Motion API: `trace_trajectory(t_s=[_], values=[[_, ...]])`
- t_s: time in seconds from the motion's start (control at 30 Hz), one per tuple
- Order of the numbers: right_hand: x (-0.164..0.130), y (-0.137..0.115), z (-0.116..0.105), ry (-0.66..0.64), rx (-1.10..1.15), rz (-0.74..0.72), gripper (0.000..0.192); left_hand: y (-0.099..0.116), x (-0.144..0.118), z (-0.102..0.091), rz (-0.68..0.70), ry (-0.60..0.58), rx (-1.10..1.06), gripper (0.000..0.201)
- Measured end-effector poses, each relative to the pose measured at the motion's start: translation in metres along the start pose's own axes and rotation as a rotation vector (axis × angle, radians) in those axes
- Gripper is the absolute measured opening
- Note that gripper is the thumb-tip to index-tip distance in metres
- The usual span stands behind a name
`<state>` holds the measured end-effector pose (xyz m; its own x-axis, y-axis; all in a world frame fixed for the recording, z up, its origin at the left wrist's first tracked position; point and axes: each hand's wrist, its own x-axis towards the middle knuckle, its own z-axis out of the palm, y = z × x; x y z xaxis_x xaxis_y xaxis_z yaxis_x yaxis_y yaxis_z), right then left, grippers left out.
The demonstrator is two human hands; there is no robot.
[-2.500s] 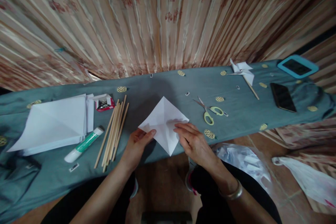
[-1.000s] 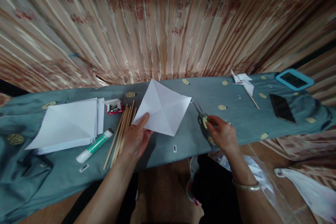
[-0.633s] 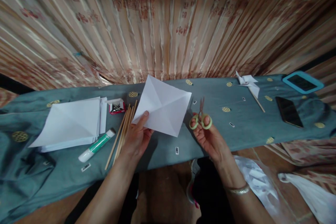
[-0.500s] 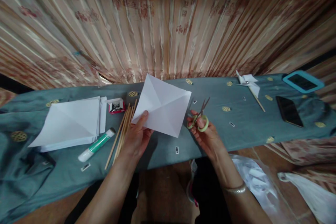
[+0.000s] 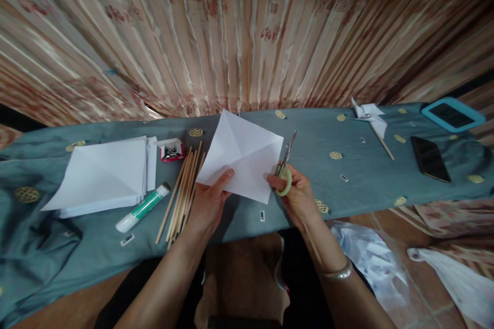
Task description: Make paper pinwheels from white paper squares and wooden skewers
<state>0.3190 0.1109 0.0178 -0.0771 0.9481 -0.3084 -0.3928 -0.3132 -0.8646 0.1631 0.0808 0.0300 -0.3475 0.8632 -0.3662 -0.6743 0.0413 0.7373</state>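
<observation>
Scissors [image 5: 284,163] off the cloth, now gripped in the right hand [image 5: 296,196] beside the lifted paper [image 5: 241,156].

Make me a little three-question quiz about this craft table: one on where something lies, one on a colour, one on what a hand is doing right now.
1. Where does the glue stick lie?
A. Just below the stack of white paper
B. Beside the black phone
C. On the floor

2. What colour are the handles of the scissors?
A. Red
B. Pale green
C. Black

3. What is the left hand doing?
A. Resting flat on the cloth
B. Gripping the sticks
C. Holding the creased paper square up

Answers: 1 A, it lies at the stack's lower edge; 2 B, a pale green loop shows in the right hand; 3 C, the thumb pinches the sheet's lower edge.
</observation>
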Motion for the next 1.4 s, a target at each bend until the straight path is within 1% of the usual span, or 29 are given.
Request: trace_trajectory(t_s=[0.1, 0.2, 0.33, 0.43, 0.5, 0.57, 0.73, 0.9, 1.17, 1.3, 1.4], values=[[-0.003, -0.001, -0.003, -0.012, -0.055, -0.006, 0.041, -0.001, -0.001, -0.001, 0.044, -0.015, 0.029, 0.050], [-0.011, -0.002, -0.008, -0.087, -0.152, -0.004, 0.046, 0.005, 0.004, -0.003, 0.080, 0.014, 0.017, 0.043], [-0.031, 0.002, -0.019, -0.315, -0.307, 0.042, 0.054, 0.019, 0.012, -0.008, 0.115, 0.082, -0.029, 0.035], [-0.045, 0.008, -0.024, -0.472, -0.400, 0.113, 0.052, 0.027, 0.014, -0.010, 0.099, 0.112, -0.036, 0.027], [-0.052, 0.009, -0.026, -0.539, -0.426, 0.140, 0.054, 0.029, 0.014, -0.010, 0.089, 0.106, -0.036, 0.024], [-0.056, 0.009, -0.025, -0.580, -0.432, 0.156, 0.057, 0.029, 0.013, -0.009, 0.086, 0.090, -0.042, 0.025], [-0.057, 0.006, -0.022, -0.608, -0.438, 0.168, 0.055, 0.024, 0.011, -0.007, 0.077, 0.070, -0.039, 0.029], [-0.055, 0.008, -0.022, -0.616, -0.417, 0.166, 0.055, 0.021, 0.011, -0.007, 0.071, 0.069, -0.019, 0.032], [-0.054, 0.008, -0.022, -0.579, -0.429, 0.191, 0.051, 0.017, 0.011, -0.007, 0.074, 0.071, -0.019, 0.034], [-0.054, 0.008, -0.022, -0.571, -0.440, 0.201, 0.053, 0.018, 0.009, -0.007, 0.050, 0.065, -0.019, 0.031], [-0.054, 0.009, -0.022, -0.565, -0.437, 0.214, 0.054, 0.018, 0.008, -0.007, 0.056, 0.066, -0.009, 0.034]])
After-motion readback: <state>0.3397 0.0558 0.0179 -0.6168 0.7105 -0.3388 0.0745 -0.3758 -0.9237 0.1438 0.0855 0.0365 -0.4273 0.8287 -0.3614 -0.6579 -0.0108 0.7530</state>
